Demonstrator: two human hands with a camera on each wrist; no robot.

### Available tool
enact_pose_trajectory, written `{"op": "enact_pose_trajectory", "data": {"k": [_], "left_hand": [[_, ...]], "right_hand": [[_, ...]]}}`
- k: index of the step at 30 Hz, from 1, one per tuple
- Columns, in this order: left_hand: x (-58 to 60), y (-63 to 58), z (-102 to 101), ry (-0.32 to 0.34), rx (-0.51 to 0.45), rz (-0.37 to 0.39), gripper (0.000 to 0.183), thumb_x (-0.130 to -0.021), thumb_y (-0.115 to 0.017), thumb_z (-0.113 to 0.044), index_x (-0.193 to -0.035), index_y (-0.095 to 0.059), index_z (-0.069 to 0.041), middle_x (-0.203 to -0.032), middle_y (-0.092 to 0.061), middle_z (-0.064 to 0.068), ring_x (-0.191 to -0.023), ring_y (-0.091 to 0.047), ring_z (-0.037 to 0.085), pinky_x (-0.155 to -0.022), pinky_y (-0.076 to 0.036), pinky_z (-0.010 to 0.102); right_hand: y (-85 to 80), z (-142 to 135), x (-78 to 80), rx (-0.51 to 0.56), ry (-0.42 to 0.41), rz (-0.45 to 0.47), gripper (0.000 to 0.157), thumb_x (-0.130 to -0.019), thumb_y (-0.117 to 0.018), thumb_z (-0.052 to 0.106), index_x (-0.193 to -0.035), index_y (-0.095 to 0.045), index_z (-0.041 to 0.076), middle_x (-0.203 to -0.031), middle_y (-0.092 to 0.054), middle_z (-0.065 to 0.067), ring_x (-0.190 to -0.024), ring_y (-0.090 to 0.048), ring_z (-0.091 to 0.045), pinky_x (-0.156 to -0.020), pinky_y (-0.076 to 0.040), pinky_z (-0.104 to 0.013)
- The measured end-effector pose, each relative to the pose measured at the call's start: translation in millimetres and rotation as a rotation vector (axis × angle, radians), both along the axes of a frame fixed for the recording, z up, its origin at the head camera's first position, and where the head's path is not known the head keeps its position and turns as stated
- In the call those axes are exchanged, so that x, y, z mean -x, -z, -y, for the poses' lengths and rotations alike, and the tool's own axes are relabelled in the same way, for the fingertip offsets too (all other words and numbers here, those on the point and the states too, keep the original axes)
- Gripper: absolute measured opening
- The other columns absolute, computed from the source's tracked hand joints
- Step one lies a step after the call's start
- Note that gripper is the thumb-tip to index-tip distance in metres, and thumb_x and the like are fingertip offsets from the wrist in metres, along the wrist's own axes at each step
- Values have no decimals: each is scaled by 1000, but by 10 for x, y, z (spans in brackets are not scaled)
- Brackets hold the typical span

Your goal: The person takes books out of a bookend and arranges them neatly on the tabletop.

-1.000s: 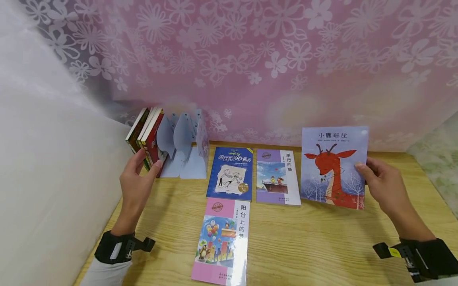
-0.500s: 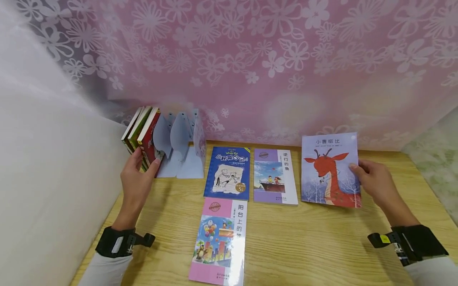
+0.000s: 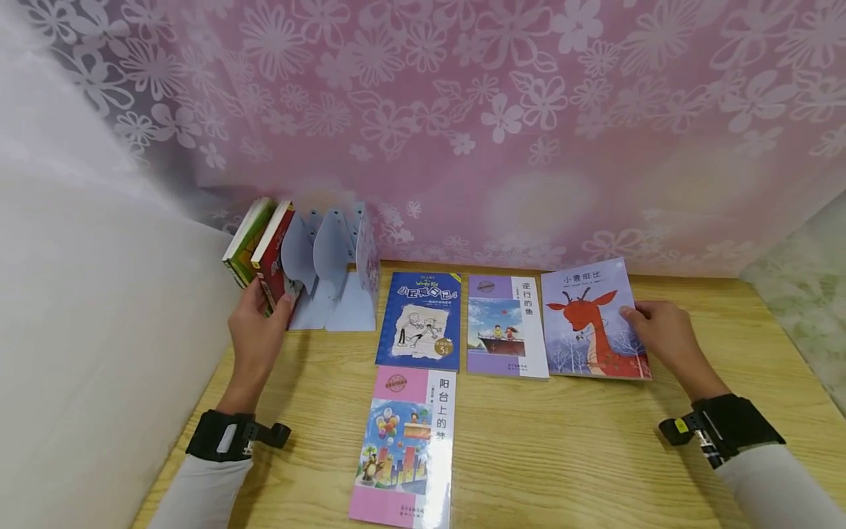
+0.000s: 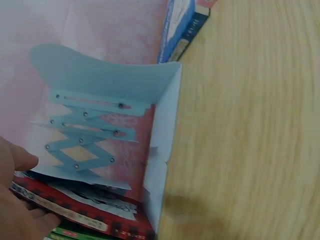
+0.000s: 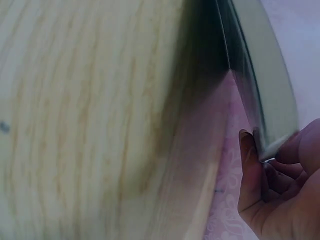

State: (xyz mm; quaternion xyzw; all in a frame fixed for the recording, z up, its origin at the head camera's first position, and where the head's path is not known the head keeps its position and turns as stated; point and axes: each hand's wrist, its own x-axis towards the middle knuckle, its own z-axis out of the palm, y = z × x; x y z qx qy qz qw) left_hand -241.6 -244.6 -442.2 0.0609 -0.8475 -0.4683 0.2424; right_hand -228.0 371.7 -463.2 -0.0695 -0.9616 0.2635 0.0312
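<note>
My left hand (image 3: 258, 327) holds a red book (image 3: 272, 246) by its near edge, thumb on one side and fingers on the other. This book stands upright against the light blue folding bookend (image 3: 330, 253). Left of it, a green book (image 3: 251, 231) leans in the same row. In the left wrist view, the bookend's crossed metal slats (image 4: 80, 145) show beside the red cover. On the right, my right hand (image 3: 667, 338) pinches the right edge of a picture book (image 3: 588, 334) with a red deer on its cover. In the right wrist view this book (image 5: 265, 75) is tilted above the table.
A blue comic diary book (image 3: 419, 319) and a purple-and-white book (image 3: 507, 327) lie flat in the middle. Nearer me lies a pink-and-white book (image 3: 405, 448). A pink flowered curtain (image 3: 423, 132) hangs behind the wooden table (image 3: 555, 448); a white wall (image 3: 99, 316) stands at left.
The right hand has brought the deer book left and lower, close beside the purple-and-white book. At the bookend, a gap has opened between the green and red books, the green one now farther left.
</note>
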Motion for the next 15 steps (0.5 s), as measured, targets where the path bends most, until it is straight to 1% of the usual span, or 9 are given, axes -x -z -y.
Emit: {"op": "enact_pose_trajectory", "data": {"k": [3, 5, 7, 12, 15], "left_hand": [[29, 47, 18, 6, -16, -28, 55, -96, -62, -23, -148, -44, -15, -143, -56, 13, -130, -56, 24, -103, -48, 44], [44, 64, 21, 0, -8, -36, 52, -97, -61, -23, -147, -46, -15, -141, -58, 13, -128, -58, 23, -101, -49, 44], [58, 75, 18, -6, 0, -45, 50, -98, -60, -22, -145, -48, -14, -139, -59, 14, -127, -59, 24, -100, -50, 44], [102, 110, 7, -33, 20, -68, 44, -98, -60, -21, -140, -53, -9, -133, -63, 17, -123, -62, 25, -98, -52, 46], [130, 148, 3, -44, 26, -96, 41, -98, -60, -18, -137, -56, -6, -130, -65, 19, -120, -63, 28, -96, -52, 49]], "right_hand": [[22, 19, 22, -11, 11, 8, 54, -101, -53, 32, -124, -57, -17, -110, -64, -36, -82, -63, -33, -61, -53, -37], [22, 34, 34, -11, 18, 9, 52, -101, -54, 30, -124, -58, -17, -110, -64, -36, -81, -62, -33, -61, -52, -36], [26, 42, 44, -22, 17, 0, 50, -100, -56, 28, -121, -59, -17, -108, -65, -36, -79, -62, -32, -58, -51, -33], [65, 22, 61, -50, 0, -11, 45, -98, -58, 26, -113, -65, -17, -96, -69, -32, -69, -63, -27, -51, -45, -28], [94, 1, 55, -65, -1, 7, 46, -97, -59, 27, -112, -66, -16, -95, -70, -33, -69, -65, -29, -51, -47, -32]]}}
